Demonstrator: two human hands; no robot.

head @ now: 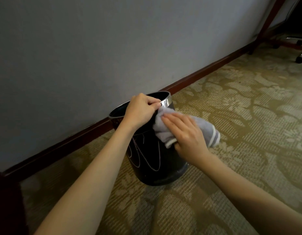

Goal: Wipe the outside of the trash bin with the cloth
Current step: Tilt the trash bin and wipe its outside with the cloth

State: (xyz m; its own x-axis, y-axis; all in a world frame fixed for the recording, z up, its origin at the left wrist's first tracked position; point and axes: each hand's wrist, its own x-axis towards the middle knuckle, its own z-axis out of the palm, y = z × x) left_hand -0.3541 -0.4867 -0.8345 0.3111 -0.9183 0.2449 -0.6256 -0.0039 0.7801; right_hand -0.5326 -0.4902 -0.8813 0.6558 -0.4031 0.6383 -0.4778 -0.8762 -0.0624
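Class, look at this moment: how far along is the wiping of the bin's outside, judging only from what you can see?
Done: nothing provable; no wiped patch is distinguishable. In hand: the left hand grips the silver rim of the trash bin, steadying it, while the right hand presses the cloth against the upper side wall. Left: apparently the lower wall, and the side facing the wall, hidden from view.

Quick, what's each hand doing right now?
Left hand: grips the trash bin rim.
Right hand: fingers flat, presses the cloth on the bin.
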